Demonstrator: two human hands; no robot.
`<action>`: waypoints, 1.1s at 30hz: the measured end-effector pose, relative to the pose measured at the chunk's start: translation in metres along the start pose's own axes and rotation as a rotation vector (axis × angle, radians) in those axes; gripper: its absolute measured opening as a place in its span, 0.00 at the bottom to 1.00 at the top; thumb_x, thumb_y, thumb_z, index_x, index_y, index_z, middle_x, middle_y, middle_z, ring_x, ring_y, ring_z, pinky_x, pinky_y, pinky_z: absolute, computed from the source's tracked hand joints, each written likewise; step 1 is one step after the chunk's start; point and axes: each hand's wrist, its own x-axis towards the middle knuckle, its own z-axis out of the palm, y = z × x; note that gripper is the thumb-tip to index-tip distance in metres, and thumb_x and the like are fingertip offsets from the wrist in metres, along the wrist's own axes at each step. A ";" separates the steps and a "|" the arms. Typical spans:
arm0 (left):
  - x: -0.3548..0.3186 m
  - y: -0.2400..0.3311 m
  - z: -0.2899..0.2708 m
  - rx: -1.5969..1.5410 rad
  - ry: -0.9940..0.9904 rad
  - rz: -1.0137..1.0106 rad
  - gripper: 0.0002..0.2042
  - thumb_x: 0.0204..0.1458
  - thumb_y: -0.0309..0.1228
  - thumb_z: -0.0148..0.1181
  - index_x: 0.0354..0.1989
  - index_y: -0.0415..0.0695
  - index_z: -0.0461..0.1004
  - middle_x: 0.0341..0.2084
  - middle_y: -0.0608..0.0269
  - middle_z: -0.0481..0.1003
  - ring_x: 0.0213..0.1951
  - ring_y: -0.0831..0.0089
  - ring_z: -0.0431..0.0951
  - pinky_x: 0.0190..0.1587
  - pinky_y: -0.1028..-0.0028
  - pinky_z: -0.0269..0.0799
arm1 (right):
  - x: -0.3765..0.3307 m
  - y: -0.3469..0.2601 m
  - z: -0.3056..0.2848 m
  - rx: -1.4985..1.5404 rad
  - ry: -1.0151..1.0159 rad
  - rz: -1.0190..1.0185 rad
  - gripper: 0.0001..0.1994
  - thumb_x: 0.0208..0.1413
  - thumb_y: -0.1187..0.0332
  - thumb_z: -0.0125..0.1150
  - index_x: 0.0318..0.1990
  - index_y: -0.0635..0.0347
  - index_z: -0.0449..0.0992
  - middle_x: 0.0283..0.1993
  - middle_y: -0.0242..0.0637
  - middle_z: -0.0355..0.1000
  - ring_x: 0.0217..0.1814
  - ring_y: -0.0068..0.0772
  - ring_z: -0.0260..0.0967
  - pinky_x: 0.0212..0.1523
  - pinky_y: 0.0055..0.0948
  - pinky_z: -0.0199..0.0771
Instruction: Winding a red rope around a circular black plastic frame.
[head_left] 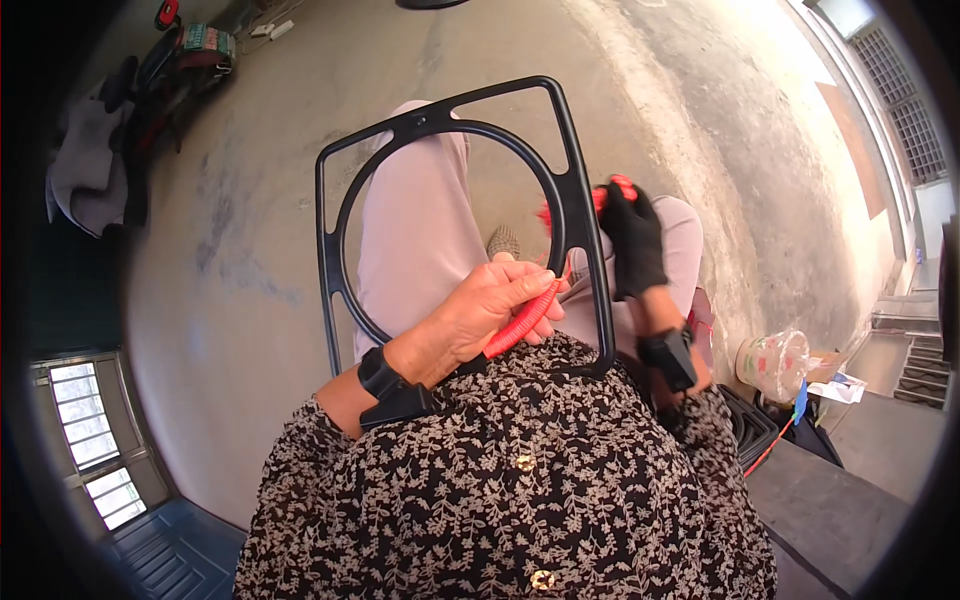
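Clutching red tube (522, 322), left hand (478, 318); gloved right hand (634, 240) closed

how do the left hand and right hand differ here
The left hand is bare; the right hand wears a black glove. The left grips a red ribbed tube at the black frame; the right sits higher, outside the frame's right bar. Both wrists carry a black strap.

Sunlit bare concrete floor (250, 230), barred windows (95, 450) at lower left, clothes heap (85, 170) at upper left.
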 end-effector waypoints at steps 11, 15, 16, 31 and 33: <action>0.006 -0.007 -0.006 -0.143 -0.045 0.076 0.12 0.58 0.33 0.56 0.41 0.35 0.73 0.31 0.56 0.78 0.27 0.72 0.80 0.31 0.75 0.80 | -0.037 -0.049 0.057 0.780 -0.750 0.654 0.31 0.58 0.52 0.56 0.62 0.65 0.58 0.59 0.53 0.62 0.55 0.51 0.66 0.50 0.43 0.74; 0.014 -0.012 -0.008 -0.175 0.037 0.152 0.10 0.59 0.29 0.53 0.43 0.33 0.71 0.35 0.56 0.77 0.32 0.73 0.80 0.38 0.75 0.79 | -0.041 -0.055 0.048 0.199 -0.650 0.429 0.28 0.57 0.55 0.58 0.58 0.66 0.63 0.52 0.44 0.69 0.43 0.29 0.71 0.46 0.29 0.73; 0.015 -0.013 -0.009 -0.164 0.048 0.165 0.10 0.59 0.27 0.53 0.43 0.33 0.71 0.36 0.56 0.77 0.34 0.74 0.80 0.40 0.75 0.79 | -0.042 -0.056 0.044 0.032 -0.562 0.406 0.22 0.55 0.64 0.61 0.54 0.66 0.67 0.46 0.37 0.72 0.41 0.24 0.71 0.45 0.24 0.72; 0.009 -0.007 -0.005 -0.116 0.148 0.175 0.08 0.59 0.31 0.54 0.37 0.37 0.72 0.29 0.61 0.76 0.27 0.78 0.77 0.29 0.79 0.76 | -0.091 -0.056 0.011 -0.102 -0.691 0.458 0.21 0.55 0.62 0.59 0.52 0.67 0.69 0.46 0.34 0.73 0.46 0.25 0.70 0.47 0.25 0.70; 0.006 -0.005 -0.006 -0.092 0.125 0.153 0.09 0.60 0.32 0.53 0.38 0.37 0.72 0.29 0.61 0.76 0.26 0.77 0.77 0.29 0.79 0.76 | -0.083 -0.057 -0.001 -0.001 -0.679 0.598 0.20 0.58 0.63 0.56 0.53 0.68 0.68 0.46 0.35 0.72 0.47 0.21 0.68 0.49 0.24 0.68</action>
